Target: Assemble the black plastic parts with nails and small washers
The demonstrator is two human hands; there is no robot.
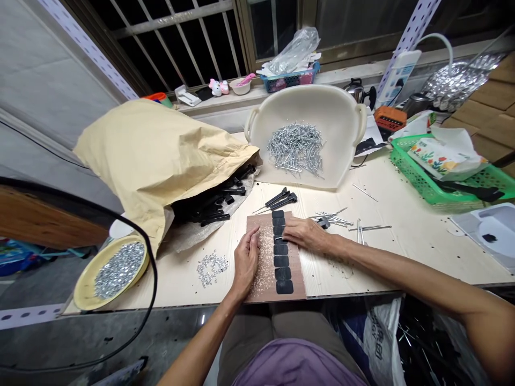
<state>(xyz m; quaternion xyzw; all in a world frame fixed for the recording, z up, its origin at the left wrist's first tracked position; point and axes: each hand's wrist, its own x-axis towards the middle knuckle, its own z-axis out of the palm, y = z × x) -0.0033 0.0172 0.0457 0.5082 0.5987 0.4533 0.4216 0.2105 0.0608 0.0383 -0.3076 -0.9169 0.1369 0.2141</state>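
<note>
Several black rectangular pieces [281, 261] lie in a column on a brown board [257, 289] at the front of the table. My left hand [246, 260] rests at the board's left edge, its fingers together; anything in them is hidden. Over the upper part of the column, my right hand [300, 234] has its fingers pinched on a small metal piece [277, 238]. Pale small bits are scattered over the board. Just beyond it lie black parts with metal shafts [281, 199]. Loose screws [333, 219] lie beyond my right wrist.
A white basin [338, 115] of screws stands at the back. To the left are a paper sack [156, 145] of black parts, loose metal bits [211, 269] and a yellow bowl [82, 284]. A green basket [422, 185] sits right.
</note>
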